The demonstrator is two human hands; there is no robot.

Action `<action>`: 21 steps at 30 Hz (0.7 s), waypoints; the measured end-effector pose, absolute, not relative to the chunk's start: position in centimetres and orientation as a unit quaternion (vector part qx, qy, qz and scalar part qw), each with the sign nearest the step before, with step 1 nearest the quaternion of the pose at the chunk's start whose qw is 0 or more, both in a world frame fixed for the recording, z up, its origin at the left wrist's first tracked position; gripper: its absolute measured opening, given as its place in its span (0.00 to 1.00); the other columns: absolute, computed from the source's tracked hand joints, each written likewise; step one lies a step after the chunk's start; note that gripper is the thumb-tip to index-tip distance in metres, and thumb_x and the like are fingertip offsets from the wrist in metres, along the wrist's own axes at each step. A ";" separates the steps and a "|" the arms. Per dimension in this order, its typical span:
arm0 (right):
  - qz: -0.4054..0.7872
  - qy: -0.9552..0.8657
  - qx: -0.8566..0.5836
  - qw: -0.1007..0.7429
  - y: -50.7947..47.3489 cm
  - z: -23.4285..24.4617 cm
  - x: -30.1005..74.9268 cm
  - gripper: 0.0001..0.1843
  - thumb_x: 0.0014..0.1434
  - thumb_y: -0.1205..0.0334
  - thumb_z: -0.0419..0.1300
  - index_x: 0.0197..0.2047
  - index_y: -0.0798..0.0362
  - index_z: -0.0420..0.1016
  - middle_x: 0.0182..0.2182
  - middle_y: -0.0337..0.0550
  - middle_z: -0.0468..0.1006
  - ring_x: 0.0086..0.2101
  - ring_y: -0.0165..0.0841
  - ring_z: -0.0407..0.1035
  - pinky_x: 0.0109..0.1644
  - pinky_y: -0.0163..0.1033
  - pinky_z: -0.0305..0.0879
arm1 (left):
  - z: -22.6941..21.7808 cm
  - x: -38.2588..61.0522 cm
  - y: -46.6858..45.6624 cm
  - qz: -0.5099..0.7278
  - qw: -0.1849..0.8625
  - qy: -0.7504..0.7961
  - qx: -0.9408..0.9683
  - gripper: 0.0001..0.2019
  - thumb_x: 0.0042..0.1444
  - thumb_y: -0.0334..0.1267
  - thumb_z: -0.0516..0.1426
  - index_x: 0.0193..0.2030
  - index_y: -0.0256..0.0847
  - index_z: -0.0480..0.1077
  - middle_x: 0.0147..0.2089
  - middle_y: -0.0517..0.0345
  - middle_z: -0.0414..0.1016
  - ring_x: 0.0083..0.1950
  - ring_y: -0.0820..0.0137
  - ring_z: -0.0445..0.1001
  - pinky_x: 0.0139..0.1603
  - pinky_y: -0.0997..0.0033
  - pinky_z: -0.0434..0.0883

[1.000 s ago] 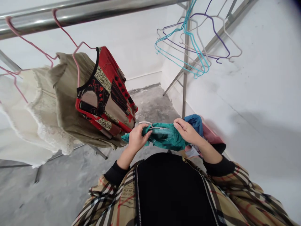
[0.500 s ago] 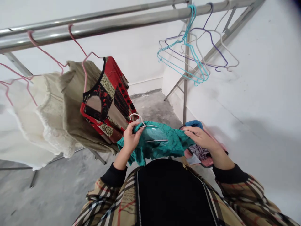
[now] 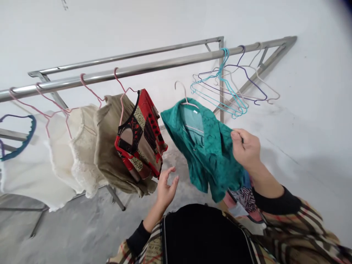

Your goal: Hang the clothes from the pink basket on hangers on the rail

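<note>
A teal collared shirt [image 3: 211, 146] is on a pale pink hanger [image 3: 184, 91] whose hook points up, apart from the rail. My right hand [image 3: 246, 148] is closed on the shirt's shoulder at the right, holding it up in the air. My left hand [image 3: 167, 187] is off the shirt, below and to its left, fingers apart and holding nothing. Left of the shirt hangs a red and black patterned top [image 3: 143, 135] on a pink hanger [image 3: 123, 106]. The lower part of the hanger is hidden inside the teal shirt.
A metal rail [image 3: 165, 63] crosses the view. An olive garment [image 3: 110, 146] and several white and cream garments [image 3: 62, 146] hang at left. Turquoise hangers [image 3: 221, 77] and a purple hanger [image 3: 244, 69] hang at right. Below, folded clothes lie in a pink basket [image 3: 231, 201].
My left hand has let go of the teal shirt and dropped below it. My right hand has raised the shirt, with its hanger, toward the rail. The view has tilted up.
</note>
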State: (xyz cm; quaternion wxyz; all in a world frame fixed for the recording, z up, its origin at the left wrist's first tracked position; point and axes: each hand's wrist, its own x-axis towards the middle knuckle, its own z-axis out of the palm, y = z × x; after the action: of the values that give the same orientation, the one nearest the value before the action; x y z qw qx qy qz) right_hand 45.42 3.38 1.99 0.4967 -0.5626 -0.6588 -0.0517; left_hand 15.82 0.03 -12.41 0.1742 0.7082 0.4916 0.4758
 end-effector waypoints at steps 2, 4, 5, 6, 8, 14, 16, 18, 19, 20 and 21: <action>-0.079 -0.641 -0.556 0.523 5.4 2.8 43.7 0.25 0.69 0.44 0.41 0.35 0.50 0.71 0.23 0.43 0.70 0.25 0.35 0.66 0.33 0.40 0.63 | -12.5 15.6 -0.4 0.472 0.173 0.492 0.711 0.13 0.61 0.39 0.58 0.52 0.45 0.70 0.44 0.50 0.79 0.46 0.63 0.78 0.48 0.60 0.76; -0.101 -0.639 -0.535 0.544 7.7 3.7 42.1 0.26 0.70 0.44 0.39 0.36 0.51 0.71 0.26 0.46 0.72 0.29 0.37 0.69 0.37 0.41 0.64 | -12.5 15.4 -0.6 0.474 0.169 0.489 0.712 0.11 0.61 0.38 0.58 0.50 0.44 0.71 0.44 0.50 0.80 0.45 0.63 0.78 0.47 0.60 0.76; -0.107 -0.641 -0.523 0.551 8.9 4.1 41.3 0.27 0.70 0.45 0.38 0.36 0.52 0.70 0.27 0.46 0.73 0.31 0.37 0.69 0.38 0.41 0.64 | -12.5 15.3 -0.8 0.476 0.168 0.489 0.712 0.11 0.60 0.38 0.58 0.50 0.44 0.71 0.44 0.50 0.80 0.45 0.63 0.78 0.47 0.60 0.76; -0.110 -0.644 -0.515 0.555 10.1 4.5 40.4 0.27 0.71 0.46 0.38 0.36 0.52 0.70 0.28 0.46 0.73 0.32 0.37 0.69 0.39 0.41 0.63 | -12.6 15.2 -0.9 0.476 0.169 0.491 0.710 0.11 0.60 0.38 0.58 0.49 0.44 0.72 0.44 0.49 0.80 0.45 0.63 0.78 0.47 0.60 0.76; -0.107 -0.651 -0.510 0.552 12.3 4.9 38.7 0.26 0.71 0.47 0.37 0.36 0.52 0.69 0.28 0.45 0.72 0.32 0.37 0.69 0.39 0.40 0.62 | -12.8 14.9 -1.1 0.477 0.176 0.497 0.703 0.10 0.60 0.38 0.57 0.48 0.43 0.72 0.44 0.50 0.80 0.45 0.63 0.78 0.47 0.61 0.76; -0.008 -0.693 -0.528 0.491 16.0 2.6 33.0 0.20 0.71 0.54 0.40 0.36 0.52 0.67 0.27 0.44 0.72 0.31 0.36 0.68 0.38 0.39 0.62 | -14.0 14.6 -1.7 0.464 0.202 0.510 0.696 0.10 0.61 0.39 0.57 0.48 0.42 0.73 0.43 0.51 0.80 0.45 0.65 0.79 0.49 0.62 0.75; 0.035 -0.703 -0.513 0.491 16.0 1.3 31.4 0.17 0.71 0.57 0.42 0.40 0.54 0.69 0.31 0.46 0.74 0.35 0.37 0.69 0.42 0.40 0.64 | -14.4 14.5 -1.6 0.459 0.214 0.511 0.695 0.10 0.61 0.39 0.57 0.47 0.41 0.73 0.42 0.51 0.80 0.44 0.65 0.79 0.49 0.62 0.75; 0.068 -0.710 -0.486 0.505 15.3 0.2 30.2 0.14 0.70 0.59 0.45 0.46 0.56 0.69 0.38 0.50 0.75 0.41 0.38 0.70 0.49 0.41 0.66 | -14.9 14.4 -1.4 0.457 0.229 0.507 0.694 0.11 0.60 0.39 0.58 0.48 0.41 0.73 0.42 0.50 0.80 0.45 0.65 0.79 0.50 0.61 0.74; 0.080 -0.711 -0.472 0.515 14.8 -0.4 29.9 0.14 0.69 0.60 0.47 0.49 0.56 0.68 0.42 0.51 0.74 0.45 0.38 0.69 0.52 0.41 0.66 | -15.1 14.4 -1.4 0.456 0.239 0.505 0.693 0.11 0.60 0.40 0.58 0.49 0.41 0.73 0.42 0.50 0.80 0.45 0.65 0.79 0.51 0.61 0.74; 0.090 -0.708 -0.463 0.526 14.1 -1.1 29.7 0.14 0.68 0.61 0.48 0.53 0.56 0.67 0.46 0.52 0.73 0.48 0.38 0.68 0.55 0.41 0.65 | -15.3 14.4 -1.3 0.452 0.251 0.503 0.692 0.12 0.60 0.40 0.58 0.49 0.41 0.73 0.43 0.50 0.80 0.46 0.64 0.79 0.51 0.61 0.74; 0.103 -0.703 -0.458 0.534 13.3 -2.1 29.6 0.16 0.67 0.61 0.49 0.56 0.55 0.66 0.50 0.52 0.71 0.50 0.37 0.67 0.57 0.41 0.65 | -15.5 14.4 -1.2 0.447 0.263 0.504 0.691 0.13 0.60 0.41 0.58 0.50 0.41 0.73 0.43 0.50 0.80 0.46 0.64 0.78 0.52 0.61 0.73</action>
State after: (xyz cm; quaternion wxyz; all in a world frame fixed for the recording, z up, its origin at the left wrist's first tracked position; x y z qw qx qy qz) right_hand 29.61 13.31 -2.07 0.5345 -0.4584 -0.7026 0.1030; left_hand 14.43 -1.18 -15.48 0.2628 0.6910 0.5036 0.4471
